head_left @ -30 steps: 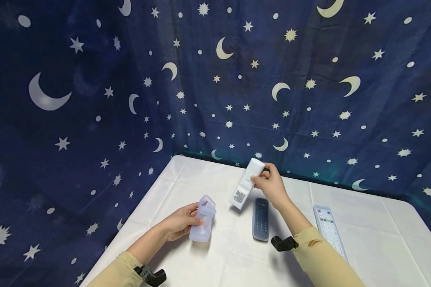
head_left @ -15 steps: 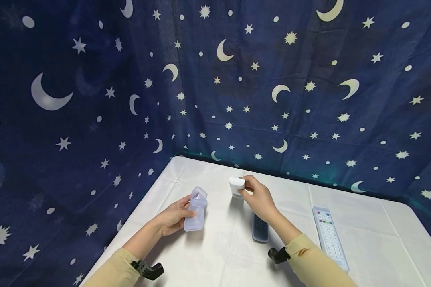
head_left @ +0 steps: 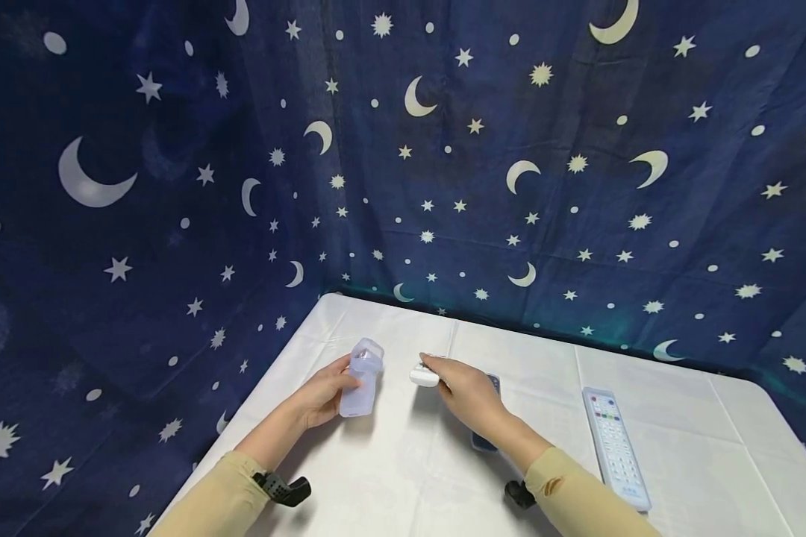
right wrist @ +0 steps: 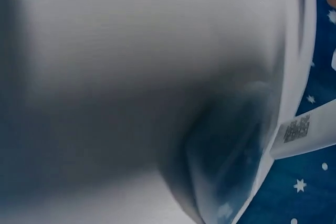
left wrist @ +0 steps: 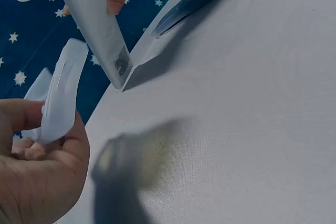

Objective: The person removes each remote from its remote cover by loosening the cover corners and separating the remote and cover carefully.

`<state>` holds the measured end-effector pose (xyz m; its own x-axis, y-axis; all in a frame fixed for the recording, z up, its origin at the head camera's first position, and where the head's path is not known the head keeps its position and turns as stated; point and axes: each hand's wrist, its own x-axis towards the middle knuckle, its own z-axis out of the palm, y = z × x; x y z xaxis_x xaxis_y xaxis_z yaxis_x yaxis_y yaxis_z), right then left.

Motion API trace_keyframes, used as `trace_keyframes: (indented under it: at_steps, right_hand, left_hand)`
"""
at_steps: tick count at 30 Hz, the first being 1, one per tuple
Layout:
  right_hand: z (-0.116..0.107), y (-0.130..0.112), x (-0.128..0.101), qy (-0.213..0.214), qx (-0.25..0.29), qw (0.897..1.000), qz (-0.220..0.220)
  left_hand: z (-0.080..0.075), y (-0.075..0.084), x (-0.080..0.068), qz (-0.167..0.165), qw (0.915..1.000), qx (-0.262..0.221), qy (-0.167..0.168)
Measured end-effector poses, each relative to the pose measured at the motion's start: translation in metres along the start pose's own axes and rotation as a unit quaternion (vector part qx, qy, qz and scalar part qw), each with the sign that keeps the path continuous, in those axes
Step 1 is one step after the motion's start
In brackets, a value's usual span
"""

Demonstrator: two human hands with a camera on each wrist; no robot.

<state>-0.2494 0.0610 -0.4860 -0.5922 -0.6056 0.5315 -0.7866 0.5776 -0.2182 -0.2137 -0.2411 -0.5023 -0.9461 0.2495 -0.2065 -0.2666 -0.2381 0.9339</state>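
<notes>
My left hand (head_left: 324, 394) pinches a translucent silicone remote cover (head_left: 358, 395) between thumb and fingers, above the left part of the table. The left wrist view shows the soft cover (left wrist: 65, 95) side-on. To its right, my right hand (head_left: 472, 394) grips a white remote control (head_left: 425, 376), seen nearly end-on from the head. In the left wrist view the white remote (left wrist: 97, 24) is tilted, its printed code at the lower end. Cover and remote are apart in the head view. Beneath my right hand and forearm lies a dark remote (head_left: 483, 443) in a clear sleeve, partly hidden.
A light remote (head_left: 616, 447) in a clear bluish sleeve lies right of my right forearm. A white cloth covers the table (head_left: 389, 477). Behind and left hangs a dark blue curtain (head_left: 470, 164) with moons and stars, close to the table's far edge.
My right hand has moved left and lower with the white remote, turning it until its end faces the head camera. My left hand has shifted slightly left and farther away, still holding the cover.
</notes>
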Motion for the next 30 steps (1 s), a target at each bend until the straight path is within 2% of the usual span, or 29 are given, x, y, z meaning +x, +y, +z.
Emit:
trace_keyframes:
  at_steps: [4, 7, 11, 17, 24, 27, 29, 30]
  right_hand:
    - [0.009, -0.001, -0.005, 0.016, -0.026, 0.996, -0.083]
    - [0.013, -0.004, -0.008, 0.015, -0.040, 0.993, -0.110]
    - [0.016, -0.011, -0.012, -0.028, -0.073, 0.988, -0.130]
    - [0.022, -0.019, -0.020, -0.102, -0.143, 0.972, -0.153]
    - [0.025, -0.022, -0.024, -0.122, -0.171, 0.965, -0.158]
    - [0.027, -0.022, -0.025, -0.141, -0.185, 0.960, -0.159]
    - [0.027, -0.022, -0.025, -0.156, -0.193, 0.956, -0.159]
    - [0.027, -0.022, -0.026, -0.161, -0.196, 0.954, -0.159]
  left_hand:
    - [-0.003, 0.000, 0.006, -0.005, 0.9997, 0.004, 0.024]
    - [-0.004, -0.001, 0.010, -0.008, 0.9993, 0.008, 0.036]
    - [-0.002, -0.003, 0.016, -0.018, 0.9984, 0.014, 0.052]
    - [0.001, -0.007, 0.024, -0.025, 0.9979, 0.026, 0.054]
    - [0.006, -0.011, 0.033, -0.044, 0.9985, 0.021, 0.027]
    - [0.009, -0.013, 0.037, -0.049, 0.9983, 0.010, 0.030]
    - [0.010, -0.015, 0.039, -0.047, 0.9978, 0.025, 0.041]
    - [0.010, -0.016, 0.040, -0.041, 0.9968, 0.048, 0.049]
